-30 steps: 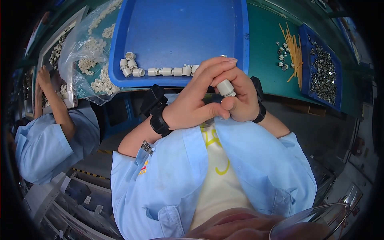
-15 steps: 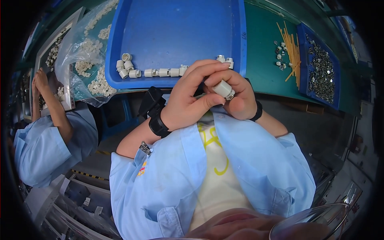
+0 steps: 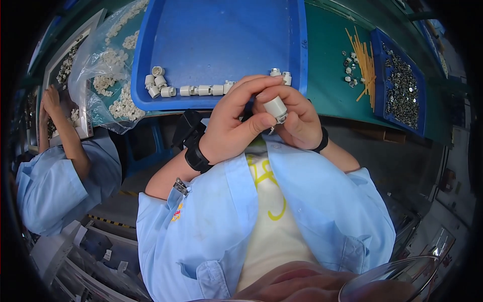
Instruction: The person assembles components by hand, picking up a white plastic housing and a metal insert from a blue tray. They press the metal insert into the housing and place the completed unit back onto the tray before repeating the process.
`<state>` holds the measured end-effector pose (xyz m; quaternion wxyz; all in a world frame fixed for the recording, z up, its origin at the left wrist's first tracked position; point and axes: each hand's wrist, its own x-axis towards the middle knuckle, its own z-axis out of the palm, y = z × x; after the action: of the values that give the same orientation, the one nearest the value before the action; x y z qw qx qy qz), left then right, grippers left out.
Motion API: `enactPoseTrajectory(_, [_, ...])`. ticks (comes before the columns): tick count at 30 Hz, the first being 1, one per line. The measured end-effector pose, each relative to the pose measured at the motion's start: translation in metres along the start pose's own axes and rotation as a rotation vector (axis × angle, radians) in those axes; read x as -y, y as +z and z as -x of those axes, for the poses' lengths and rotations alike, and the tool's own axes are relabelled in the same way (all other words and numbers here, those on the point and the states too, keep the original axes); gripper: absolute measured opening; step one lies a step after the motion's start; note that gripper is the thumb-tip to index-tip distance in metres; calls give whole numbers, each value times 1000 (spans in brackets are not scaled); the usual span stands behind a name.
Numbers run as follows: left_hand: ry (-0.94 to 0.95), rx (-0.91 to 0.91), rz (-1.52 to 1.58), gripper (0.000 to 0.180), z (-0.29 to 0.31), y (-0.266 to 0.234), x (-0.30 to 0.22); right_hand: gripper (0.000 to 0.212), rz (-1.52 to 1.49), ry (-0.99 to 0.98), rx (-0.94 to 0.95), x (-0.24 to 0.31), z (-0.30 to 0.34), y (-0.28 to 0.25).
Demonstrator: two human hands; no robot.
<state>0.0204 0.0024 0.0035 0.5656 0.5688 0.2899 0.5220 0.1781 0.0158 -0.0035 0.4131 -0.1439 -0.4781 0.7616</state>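
Between my two hands, close in front of my chest, is a white cylindrical socket (image 3: 274,107) with metal fittings at its lower end. My right hand (image 3: 300,117) is closed around it, the fingers curled behind. My left hand (image 3: 232,127) arches over from the other side; its thumb tip presses near the metal end, and its fingers reach across the right hand's fingers. A tiny metal bit shows below the thumb, too small to name. Just beyond my hands, similar white sockets (image 3: 205,90) lie in a row along the near edge of a blue tray (image 3: 221,45).
To the right, thin wooden sticks (image 3: 366,65) and small metal parts (image 3: 348,70) lie beside a blue bin (image 3: 378,95) of metal pieces. At left is a clear plastic bag (image 3: 83,75) with white parts, near a co-worker's hands (image 3: 52,103).
The white socket has shifted slightly up and left and stands more upright between my hands. My left thumb has moved a little left and up with it.
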Motion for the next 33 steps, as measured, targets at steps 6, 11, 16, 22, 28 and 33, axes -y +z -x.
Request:
enactPoseTrajectory(6, [-90, -116, 171, 38, 1, 3, -4, 38, 16, -82, -39, 12, 2, 0])
enactPoseTrajectory(11, [68, -95, -270, 26, -2, -9, -2, 30, 524, -10, -221, 43, 31, -25])
enactPoseTrajectory(16, [21, -89, -415, 19, 0, -16, 5, 26, 1612, 70, -219, 62, 59, -62])
enactPoseTrajectory(22, [3, -129, -435, 15, -2, -16, 9, 23, 1834, 199, -277, 55, 89, -74])
enactPoseTrajectory(28, [-39, -41, -479, 14, -3, -19, 7, 24, 1848, 261, -297, 50, 89, -73])
enactPoseTrajectory(33, [57, 10, -572, 15, -6, -21, 11, 24, 1914, 210, -261, 50, 90, -69])
